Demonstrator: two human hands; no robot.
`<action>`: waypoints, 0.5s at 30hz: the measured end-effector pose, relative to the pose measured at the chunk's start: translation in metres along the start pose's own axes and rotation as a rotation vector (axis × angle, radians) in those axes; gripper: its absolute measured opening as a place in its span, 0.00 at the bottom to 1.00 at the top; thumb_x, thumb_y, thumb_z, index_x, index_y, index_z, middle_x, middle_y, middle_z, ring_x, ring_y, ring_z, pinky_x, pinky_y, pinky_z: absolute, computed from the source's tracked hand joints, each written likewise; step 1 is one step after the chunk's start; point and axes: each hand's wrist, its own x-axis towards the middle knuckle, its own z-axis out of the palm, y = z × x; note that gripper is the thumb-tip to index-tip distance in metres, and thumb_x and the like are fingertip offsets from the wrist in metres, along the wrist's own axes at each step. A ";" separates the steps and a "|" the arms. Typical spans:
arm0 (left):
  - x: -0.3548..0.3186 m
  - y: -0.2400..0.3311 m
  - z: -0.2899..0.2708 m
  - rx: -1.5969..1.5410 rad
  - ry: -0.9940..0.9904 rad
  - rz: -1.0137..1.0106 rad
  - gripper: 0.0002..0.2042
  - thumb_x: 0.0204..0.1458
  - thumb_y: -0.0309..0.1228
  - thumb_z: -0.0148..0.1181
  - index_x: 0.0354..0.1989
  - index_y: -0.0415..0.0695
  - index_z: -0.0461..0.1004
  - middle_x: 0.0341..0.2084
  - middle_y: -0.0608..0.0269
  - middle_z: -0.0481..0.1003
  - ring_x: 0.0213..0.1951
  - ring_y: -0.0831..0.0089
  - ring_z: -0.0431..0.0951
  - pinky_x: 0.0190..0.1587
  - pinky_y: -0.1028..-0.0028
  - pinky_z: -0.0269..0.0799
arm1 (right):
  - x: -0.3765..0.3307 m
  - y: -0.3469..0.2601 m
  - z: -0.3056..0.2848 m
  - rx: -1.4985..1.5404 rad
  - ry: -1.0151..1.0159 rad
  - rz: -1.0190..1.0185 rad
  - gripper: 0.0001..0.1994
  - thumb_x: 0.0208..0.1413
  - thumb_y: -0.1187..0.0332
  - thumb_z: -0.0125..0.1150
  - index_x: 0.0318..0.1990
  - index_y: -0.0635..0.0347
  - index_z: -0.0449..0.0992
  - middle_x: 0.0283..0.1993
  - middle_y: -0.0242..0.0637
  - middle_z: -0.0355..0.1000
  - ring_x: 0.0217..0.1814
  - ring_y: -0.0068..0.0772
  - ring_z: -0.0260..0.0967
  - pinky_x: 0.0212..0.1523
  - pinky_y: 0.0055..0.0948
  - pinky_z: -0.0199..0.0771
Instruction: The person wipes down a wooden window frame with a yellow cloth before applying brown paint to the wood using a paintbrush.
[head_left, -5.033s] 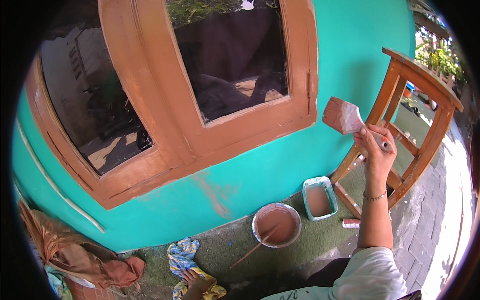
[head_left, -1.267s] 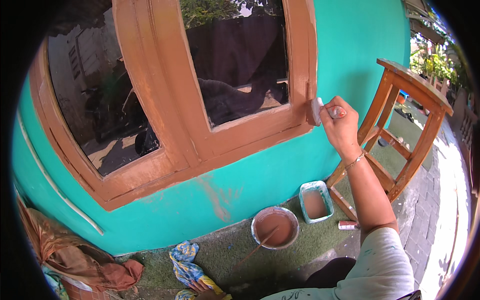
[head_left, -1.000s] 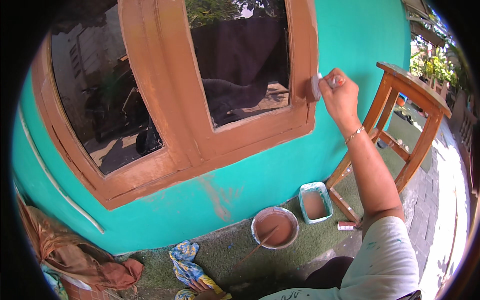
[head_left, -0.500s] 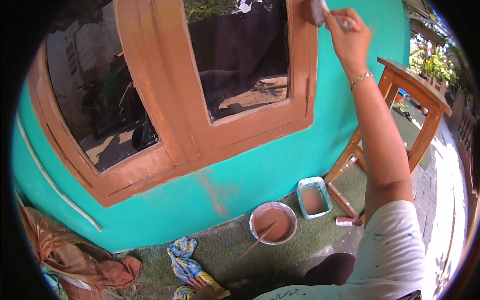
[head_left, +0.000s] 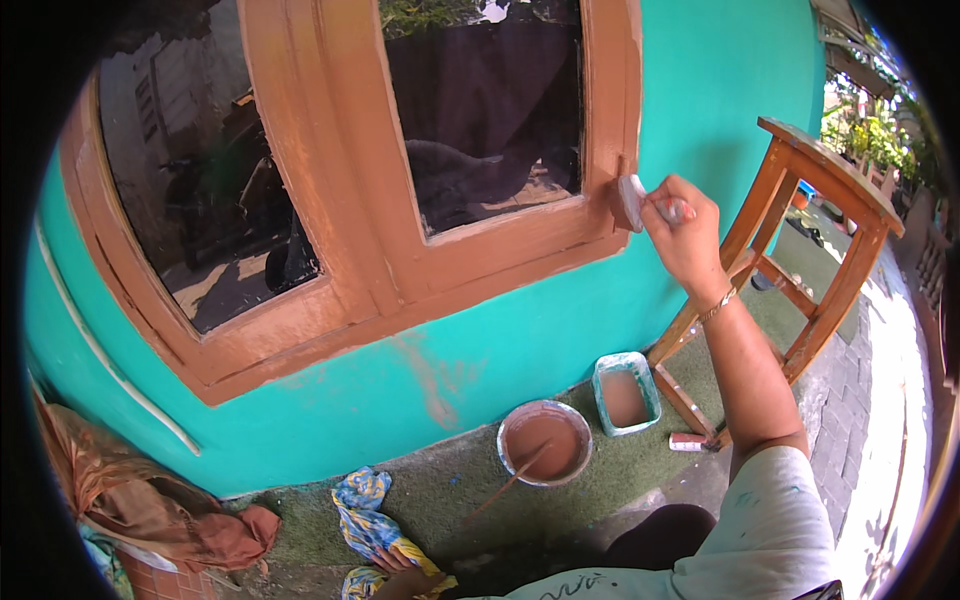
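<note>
My right hand (head_left: 686, 232) is closed round the handle of a wide paintbrush (head_left: 630, 203). Its bristles press on the brown window frame (head_left: 500, 243), at the lower right corner beside the glass. Low down near the bottom edge, my left hand (head_left: 392, 562) lies on a crumpled blue and yellow cloth (head_left: 362, 508), its visible fingers stretched out over the fabric. A round tub (head_left: 520, 440) of brown paint stands below the window, with a thin stick leaning in it. Next to it is a square container (head_left: 627, 400) of murky brownish liquid.
A wooden stool (head_left: 835, 180) stands at the right, close to my right arm. The turquoise wall (head_left: 520, 330) has brown smears under the window. A brown cloth heap (head_left: 170, 510) lies at the lower left. A small roller-like object (head_left: 688, 442) rests by the stool's leg.
My right hand has moved down along the right side of the window frame with the paintbrush, from the top of the view to the lower corner. My left hand stays on the cloth.
</note>
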 end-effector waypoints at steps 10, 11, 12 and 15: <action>0.008 -0.006 0.003 0.000 -0.040 0.016 0.73 0.40 0.77 0.54 0.69 0.24 0.20 0.64 0.16 0.11 0.65 0.24 0.06 0.68 0.37 0.15 | 0.099 -0.013 -0.015 0.272 0.417 -0.096 0.09 0.55 0.65 0.68 0.34 0.62 0.78 0.28 0.39 0.76 0.29 0.27 0.71 0.35 0.29 0.74; 0.008 -0.007 0.003 0.001 -0.038 0.015 0.73 0.40 0.77 0.54 0.69 0.24 0.20 0.64 0.16 0.11 0.65 0.24 0.06 0.68 0.37 0.15 | 0.096 -0.010 -0.014 0.241 0.395 -0.099 0.09 0.55 0.65 0.68 0.34 0.62 0.78 0.28 0.39 0.76 0.30 0.25 0.71 0.35 0.28 0.74; 0.008 -0.008 0.003 0.000 -0.039 0.013 0.73 0.40 0.77 0.54 0.69 0.24 0.20 0.64 0.16 0.11 0.65 0.24 0.07 0.68 0.37 0.15 | 0.092 -0.005 -0.009 0.211 0.373 -0.103 0.09 0.56 0.66 0.69 0.35 0.62 0.78 0.28 0.38 0.76 0.31 0.24 0.71 0.36 0.28 0.73; 0.011 -0.008 0.003 0.002 -0.043 0.020 0.73 0.40 0.77 0.55 0.69 0.24 0.20 0.63 0.16 0.11 0.65 0.24 0.07 0.68 0.37 0.15 | 0.062 0.013 0.003 0.155 0.312 -0.088 0.08 0.54 0.69 0.69 0.33 0.63 0.76 0.29 0.40 0.75 0.31 0.29 0.71 0.37 0.28 0.73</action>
